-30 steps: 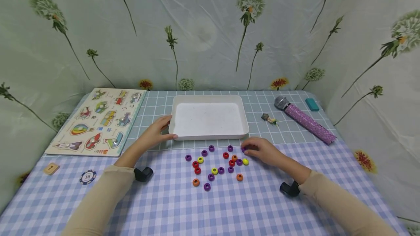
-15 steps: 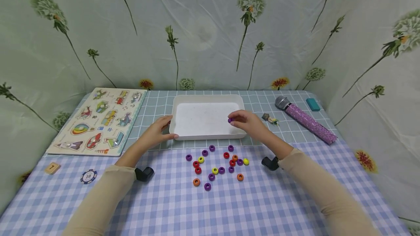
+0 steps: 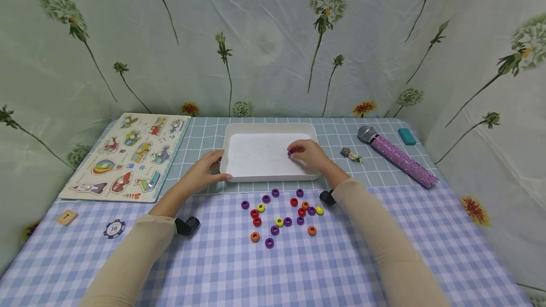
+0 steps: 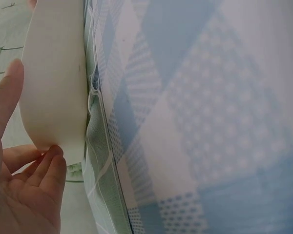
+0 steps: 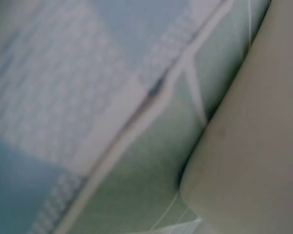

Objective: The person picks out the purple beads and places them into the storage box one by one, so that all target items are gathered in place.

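A shallow white tray (image 3: 256, 158) stands in the middle of the table in the head view. My left hand (image 3: 204, 170) holds its near left corner, thumb on the front edge and fingers along the left side. The left wrist view shows curled fingertips of the left hand (image 4: 31, 187) against the tray wall (image 4: 53, 73). Over the tray's right part, my right hand (image 3: 311, 156) pinches a purple bead (image 3: 290, 153) close above the tray floor. The right wrist view shows the tray wall (image 5: 254, 141) but no hand.
Several purple, red, yellow and orange beads (image 3: 279, 222) lie loose before the tray. At left are a picture puzzle board (image 3: 128, 158), a number tile (image 3: 67, 218) and a poker chip (image 3: 114, 229). At right are a small figurine (image 3: 351, 155), a glittery microphone (image 3: 396, 155) and a teal block (image 3: 406, 136).
My right hand has picked up a purple bead right of the loose beads and carried it up and left over the tray. My left hand has stayed at the tray corner.
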Tool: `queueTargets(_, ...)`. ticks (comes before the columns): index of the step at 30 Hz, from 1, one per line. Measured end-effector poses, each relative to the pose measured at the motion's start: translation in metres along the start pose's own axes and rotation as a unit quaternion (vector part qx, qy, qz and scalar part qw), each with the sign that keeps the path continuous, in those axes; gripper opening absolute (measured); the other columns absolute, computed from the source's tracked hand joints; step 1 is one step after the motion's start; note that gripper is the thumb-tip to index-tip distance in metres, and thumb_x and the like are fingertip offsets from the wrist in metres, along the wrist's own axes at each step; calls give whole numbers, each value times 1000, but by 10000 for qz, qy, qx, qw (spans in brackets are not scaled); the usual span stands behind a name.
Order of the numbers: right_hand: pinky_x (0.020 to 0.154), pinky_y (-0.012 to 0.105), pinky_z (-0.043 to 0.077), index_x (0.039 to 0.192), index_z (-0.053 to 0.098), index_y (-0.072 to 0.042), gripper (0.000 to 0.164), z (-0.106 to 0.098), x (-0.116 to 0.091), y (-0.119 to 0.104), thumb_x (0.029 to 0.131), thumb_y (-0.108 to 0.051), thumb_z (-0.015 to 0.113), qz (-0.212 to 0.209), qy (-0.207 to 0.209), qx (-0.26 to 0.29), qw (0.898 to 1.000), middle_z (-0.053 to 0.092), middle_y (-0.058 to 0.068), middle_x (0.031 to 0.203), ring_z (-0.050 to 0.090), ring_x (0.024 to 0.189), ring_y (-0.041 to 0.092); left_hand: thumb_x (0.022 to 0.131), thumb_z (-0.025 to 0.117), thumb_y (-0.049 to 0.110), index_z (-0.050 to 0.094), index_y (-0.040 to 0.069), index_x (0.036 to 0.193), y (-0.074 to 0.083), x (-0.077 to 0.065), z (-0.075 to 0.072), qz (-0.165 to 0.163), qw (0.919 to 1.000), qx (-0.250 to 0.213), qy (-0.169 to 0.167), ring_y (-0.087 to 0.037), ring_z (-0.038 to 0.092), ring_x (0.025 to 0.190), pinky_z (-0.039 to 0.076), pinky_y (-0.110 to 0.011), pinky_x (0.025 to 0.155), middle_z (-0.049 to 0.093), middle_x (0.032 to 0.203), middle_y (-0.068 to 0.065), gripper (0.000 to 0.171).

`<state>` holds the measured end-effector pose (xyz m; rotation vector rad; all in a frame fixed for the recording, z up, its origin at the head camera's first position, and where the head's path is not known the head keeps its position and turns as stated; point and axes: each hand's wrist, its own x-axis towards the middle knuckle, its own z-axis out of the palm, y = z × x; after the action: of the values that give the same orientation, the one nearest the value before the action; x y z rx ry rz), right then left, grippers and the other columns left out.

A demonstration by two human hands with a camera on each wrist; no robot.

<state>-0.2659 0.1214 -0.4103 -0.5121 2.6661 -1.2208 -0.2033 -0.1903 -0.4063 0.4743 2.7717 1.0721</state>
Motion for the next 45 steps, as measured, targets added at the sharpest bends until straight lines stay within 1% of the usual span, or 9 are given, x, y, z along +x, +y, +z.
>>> queueTargets(4, 77, 28, 41, 91, 60, -11, 15, 4, 1, -1, 77, -7, 57, 210, -45, -299, 9993, 56, 1, 85, 48, 80, 15, 63, 62, 48, 25, 2, 129, -1, 0, 0, -24, 9999, 96, 19, -26, 34, 112, 34, -34, 90, 28, 127, -15, 89)
queueTargets(8, 78, 28, 42, 94, 59, -9, 17, 2, -2, -6, 77, -8, 58, 345, -72, -182, 9992, 55, 2, 89, 49, 83, 15, 62, 62, 49, 25, 1, 129, -1, 0, 0, -6, 9999, 162, 34, -27, 35, 112, 34, -35, 90, 29, 126, -16, 90)
queueTargets(15, 82, 32, 41, 105, 52, -3, 30, -15, -28, -26, 77, -11, 59, -302, -134, 490, 9983, 51, 12, 105, 48, 94, 20, 60, 60, 53, 25, 1, 129, 0, 0, 0, -56, 9999, 160, 9, -27, 34, 112, 33, -36, 90, 28, 127, -16, 93)
queueTargets(21, 83, 38, 40, 103, 52, -3, 29, -21, -72, -39, 76, -10, 59, -951, -500, 1022, 9889, 52, 13, 102, 47, 94, 30, 62, 61, 50, 25, 1, 129, 1, 0, -1, -56, 9999, 161, -4, -27, 34, 112, 33, -35, 90, 28, 127, -16, 91)
queueTargets(25, 83, 44, 38, 101, 53, 0, 25, -16, -94, -39, 75, -1, 58, -1000, -736, 1195, 9850, 52, 16, 100, 47, 92, 33, 62, 60, 52, 24, 0, 129, 1, -1, -1, -5, 9999, 156, -12, -27, 34, 112, 33, -35, 90, 27, 127, -16, 92)
queueTargets(28, 82, 38, 41, 101, 54, -1, 25, -8, -97, -24, 76, -3, 58, -1019, -865, 1101, 9849, 52, 16, 101, 49, 91, 28, 61, 59, 54, 24, 0, 129, 1, 0, 0, 50, 9999, 136, -11, -27, 34, 112, 33, -34, 90, 27, 127, -16, 93)
queueTargets(34, 76, 23, 44, 99, 57, -7, 22, 2, -95, -4, 76, -8, 59, -898, -1144, 650, 9872, 56, 3, 97, 52, 85, 13, 61, 59, 53, 24, 1, 129, 1, 0, 0, 34, 9999, 142, -12, -26, 34, 112, 33, -34, 90, 28, 126, -16, 93)
queueTargets(39, 74, 22, 45, 96, 59, -9, 20, 5, -93, 3, 77, -7, 58, -749, -1334, 562, 9866, 55, -1, 94, 51, 83, 11, 61, 59, 53, 24, 1, 130, 2, 0, 0, -6, 9998, 194, 2, -27, 34, 112, 34, -35, 90, 28, 126, -16, 93)
queueTargets(45, 72, 22, 45, 94, 60, -13, 17, 7, -93, 5, 77, -9, 57, -700, -1304, 119, 9889, 55, -4, 90, 51, 80, 10, 62, 60, 51, 24, 2, 130, -1, -1, 1, 11, 9998, 191, 25, -27, 35, 111, 34, -35, 90, 29, 126, -17, 92)
